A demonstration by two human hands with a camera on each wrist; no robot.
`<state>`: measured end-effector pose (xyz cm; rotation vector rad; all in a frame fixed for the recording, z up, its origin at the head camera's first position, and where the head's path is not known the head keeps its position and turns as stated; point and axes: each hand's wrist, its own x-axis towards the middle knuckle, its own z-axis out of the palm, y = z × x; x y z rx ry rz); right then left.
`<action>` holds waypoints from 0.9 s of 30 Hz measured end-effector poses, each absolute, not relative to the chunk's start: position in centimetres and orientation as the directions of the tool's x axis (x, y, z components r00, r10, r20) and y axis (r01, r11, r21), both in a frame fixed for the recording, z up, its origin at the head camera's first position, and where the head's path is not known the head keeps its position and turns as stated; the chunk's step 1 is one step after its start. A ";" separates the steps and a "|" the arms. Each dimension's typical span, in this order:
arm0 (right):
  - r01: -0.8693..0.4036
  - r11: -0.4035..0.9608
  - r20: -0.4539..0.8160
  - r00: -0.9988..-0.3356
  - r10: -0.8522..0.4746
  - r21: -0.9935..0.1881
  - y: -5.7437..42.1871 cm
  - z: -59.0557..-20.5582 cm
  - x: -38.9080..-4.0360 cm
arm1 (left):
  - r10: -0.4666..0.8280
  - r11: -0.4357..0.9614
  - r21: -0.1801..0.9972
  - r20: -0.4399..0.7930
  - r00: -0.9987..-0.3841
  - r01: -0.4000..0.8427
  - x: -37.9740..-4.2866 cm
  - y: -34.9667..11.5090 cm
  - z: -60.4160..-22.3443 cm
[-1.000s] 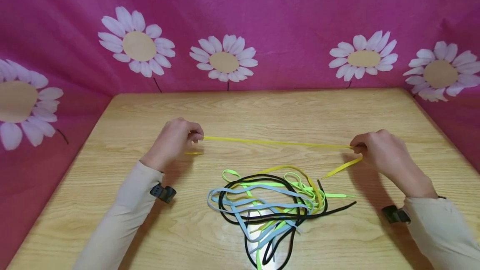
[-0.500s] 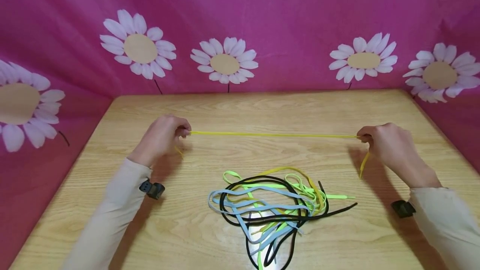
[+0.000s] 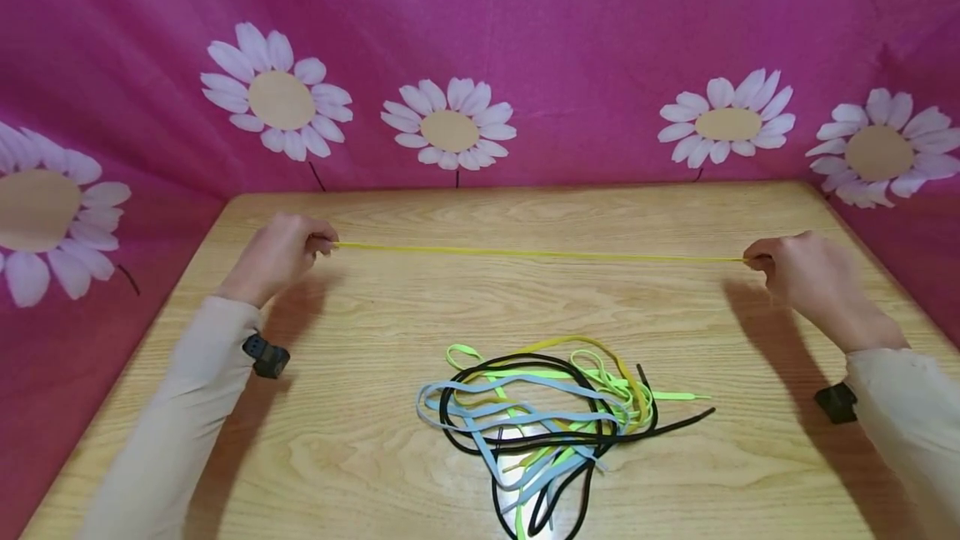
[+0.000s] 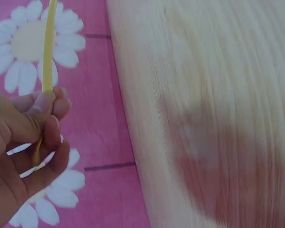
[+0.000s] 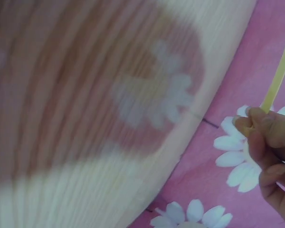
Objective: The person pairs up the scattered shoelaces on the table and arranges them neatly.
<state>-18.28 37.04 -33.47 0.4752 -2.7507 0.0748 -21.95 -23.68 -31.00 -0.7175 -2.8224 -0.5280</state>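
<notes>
A flat yellow shoelace [image 3: 536, 253] is stretched almost straight between both hands, above the far half of the table. At its left end my left hand [image 3: 281, 252] pinches it between thumb and fingers. In the left wrist view a short tail of the yellow shoelace [image 4: 47, 57] hangs below the curled fingers. My right hand [image 3: 806, 277] pinches the other end at the right. The right wrist view shows the yellow shoelace [image 5: 279, 78] rising from between thumb and fingertips. Both hands are raised, casting shadows on the wood.
Nearer the front lies a loose tangle of shoelaces: black [image 3: 525, 442], light blue [image 3: 480, 421], lime green [image 3: 675, 396] and darker yellow [image 3: 585, 340]. It rests on the wooden table [image 3: 360, 407]. A pink cloth [image 3: 585, 23] with white daisies hangs behind and at the sides.
My hands have moved apart and farther from me, the left going left and the right going right. More of the yellow shoelace now spans between them. The tangle stays put.
</notes>
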 end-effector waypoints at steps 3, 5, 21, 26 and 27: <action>-0.326 0.945 0.339 -0.889 -0.308 0.004 37.8 -33.3 -18.8 | 0.435 0.804 0.300 0.293 -0.852 0.513 -22.5 -24.4 -31.0; -0.300 0.954 0.312 -0.907 -0.283 -0.007 38.1 -33.1 -19.0 | 0.436 0.797 0.306 0.306 -0.847 0.521 -22.9 -24.8 -31.0; -0.299 0.954 0.331 -0.903 -0.273 -0.030 39.5 -34.1 -21.3 | 0.271 0.883 0.295 0.316 -0.909 0.366 -24.4 -25.2 -33.0; -0.257 0.965 0.289 -0.929 -0.232 -0.052 39.7 -35.2 -21.6 | 0.234 0.906 0.296 0.245 -0.941 0.303 -24.6 -25.2 -34.0; -0.257 0.965 0.283 -0.931 -0.232 -0.056 39.8 -35.3 -21.7 | 0.233 0.907 0.301 0.229 -0.945 0.296 -24.6 -25.2 -34.2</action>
